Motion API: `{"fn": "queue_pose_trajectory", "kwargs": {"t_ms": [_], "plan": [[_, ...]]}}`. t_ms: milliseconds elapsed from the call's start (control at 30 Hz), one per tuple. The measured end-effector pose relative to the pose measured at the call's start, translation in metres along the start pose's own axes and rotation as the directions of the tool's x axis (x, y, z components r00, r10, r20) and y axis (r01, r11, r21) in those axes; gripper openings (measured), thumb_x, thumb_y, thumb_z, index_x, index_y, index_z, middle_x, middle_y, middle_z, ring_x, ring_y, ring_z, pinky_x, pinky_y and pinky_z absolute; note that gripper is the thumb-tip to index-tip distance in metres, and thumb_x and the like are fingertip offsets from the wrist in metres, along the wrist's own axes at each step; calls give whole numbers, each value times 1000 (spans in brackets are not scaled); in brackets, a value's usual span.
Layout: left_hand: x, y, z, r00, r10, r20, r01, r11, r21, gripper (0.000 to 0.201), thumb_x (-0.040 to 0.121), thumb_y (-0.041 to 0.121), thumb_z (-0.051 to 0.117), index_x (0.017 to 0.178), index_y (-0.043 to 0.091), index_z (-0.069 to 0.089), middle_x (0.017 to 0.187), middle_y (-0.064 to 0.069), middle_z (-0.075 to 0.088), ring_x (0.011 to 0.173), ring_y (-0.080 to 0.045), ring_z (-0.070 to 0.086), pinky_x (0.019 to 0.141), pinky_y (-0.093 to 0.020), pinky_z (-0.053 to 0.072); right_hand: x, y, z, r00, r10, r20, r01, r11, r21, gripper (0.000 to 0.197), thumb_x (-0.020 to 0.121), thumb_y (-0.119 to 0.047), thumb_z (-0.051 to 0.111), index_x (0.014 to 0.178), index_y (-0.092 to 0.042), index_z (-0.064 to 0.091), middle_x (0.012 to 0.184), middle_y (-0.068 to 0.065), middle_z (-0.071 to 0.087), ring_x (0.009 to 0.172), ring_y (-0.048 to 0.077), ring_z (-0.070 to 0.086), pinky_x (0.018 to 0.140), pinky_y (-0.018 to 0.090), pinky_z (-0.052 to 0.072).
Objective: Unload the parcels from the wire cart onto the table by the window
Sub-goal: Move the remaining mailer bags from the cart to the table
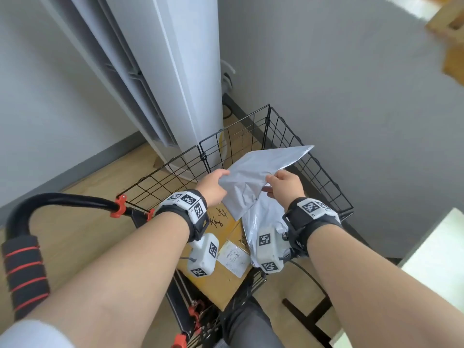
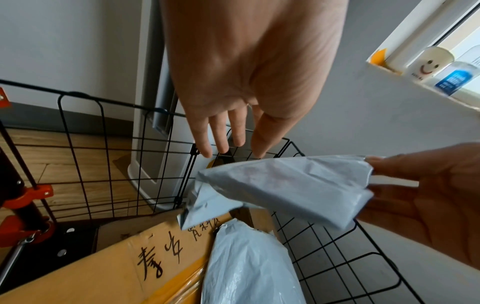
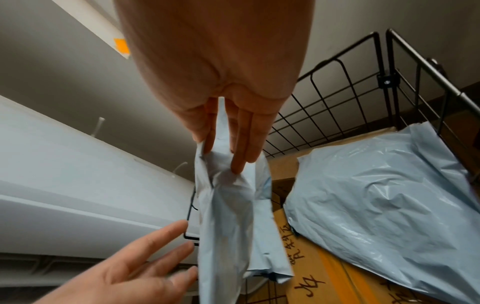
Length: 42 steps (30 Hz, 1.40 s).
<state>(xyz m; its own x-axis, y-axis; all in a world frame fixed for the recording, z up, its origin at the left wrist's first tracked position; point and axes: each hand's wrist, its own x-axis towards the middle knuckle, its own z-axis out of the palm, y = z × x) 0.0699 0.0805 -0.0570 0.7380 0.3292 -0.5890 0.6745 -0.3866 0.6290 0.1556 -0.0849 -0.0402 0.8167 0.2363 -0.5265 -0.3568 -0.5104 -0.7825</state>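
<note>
A grey plastic mailer [image 1: 261, 172] hangs above the black wire cart [image 1: 324, 177]. My right hand [image 1: 286, 184] pinches its right end between thumb and fingers [image 3: 241, 148]. At the mailer's left edge my left hand [image 1: 213, 187] has its fingers [image 2: 221, 142] straight and spread, curled round nothing. A second, bigger grey mailer [image 1: 261, 217] lies in the cart on a brown cardboard box [image 1: 218, 280] with black handwriting and a white label. Both show in the wrist views: the mailer [image 3: 376, 195], the box [image 2: 116, 267].
A tall white air conditioner [image 1: 175, 84] stands just behind the cart on the left. A grey wall runs along the cart's right side. A white table corner [image 1: 439, 247] shows at the right. The cart's padded handle [image 1: 25, 272] is at my left. A windowsill holds a cup [image 2: 428, 63].
</note>
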Motion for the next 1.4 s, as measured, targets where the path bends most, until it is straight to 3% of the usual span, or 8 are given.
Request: {"fn": "queue_pose_trajectory", "kwargs": {"t_ms": [100,267,433,733,833,933,1133,1400], "plan": [[-24,7,-10,1000,29,0,-29,998,61,72,84,-11,46,143,29,37,150,-1,37,132,-23,42,98,-37,48,-24,-21,-7,998,-38,-41,39,999,25,25,94,-11,51,69,-10,46,81,12,60,70,16,68,79,37,55],[-59,25,-25,996,77,53,-85,984,157,94,71,-13,64,147,31,30,152,-1,34,113,-25,58,77,-33,54,-68,-56,-24,986,-104,-133,119,986,113,23,96,-12,50,74,-9,54,80,7,59,74,15,68,79,30,57],[-91,37,-24,973,192,130,-209,969,131,111,52,7,90,145,28,33,135,8,52,125,-17,47,107,-39,39,-107,-83,-38,963,-162,-213,214,945,246,18,97,-11,48,83,-2,56,76,7,61,75,18,69,82,39,58],[-147,95,-27,866,466,-180,-470,882,21,50,75,26,72,122,19,56,115,-4,65,107,-26,59,96,-40,46,-189,-118,-80,919,-271,-285,376,819,434,21,96,-4,45,75,-4,48,78,20,57,79,33,66,73,39,59],[-150,111,-20,846,483,-225,-498,867,-10,58,62,49,54,107,14,65,106,-8,69,101,-30,62,92,-45,48,-213,-124,-97,893,-309,-328,437,773,461,24,98,-3,43,75,-5,48,71,13,57,64,20,64,60,29,59],[-149,127,-6,810,536,-237,-556,831,-19,51,66,47,52,103,15,66,105,-6,70,99,-28,63,92,-48,49,-234,-118,-116,860,-312,-404,481,759,439,22,98,-4,45,76,-5,49,66,11,57,52,14,64,56,30,58],[-182,165,11,769,589,-250,-608,794,0,58,71,57,45,102,13,65,103,-7,70,99,-28,63,90,-44,49,-261,-103,-156,827,-303,-474,519,737,433,19,98,-6,44,83,0,55,73,16,65,56,20,68,62,34,58],[-225,235,25,734,616,-287,-635,772,34,23,95,27,46,102,11,60,94,-7,64,87,-28,57,75,-34,44,-291,-89,-223,702,-285,-653,569,775,274,8,91,-15,60,86,-9,61,74,11,68,68,25,69,72,46,60]]}}
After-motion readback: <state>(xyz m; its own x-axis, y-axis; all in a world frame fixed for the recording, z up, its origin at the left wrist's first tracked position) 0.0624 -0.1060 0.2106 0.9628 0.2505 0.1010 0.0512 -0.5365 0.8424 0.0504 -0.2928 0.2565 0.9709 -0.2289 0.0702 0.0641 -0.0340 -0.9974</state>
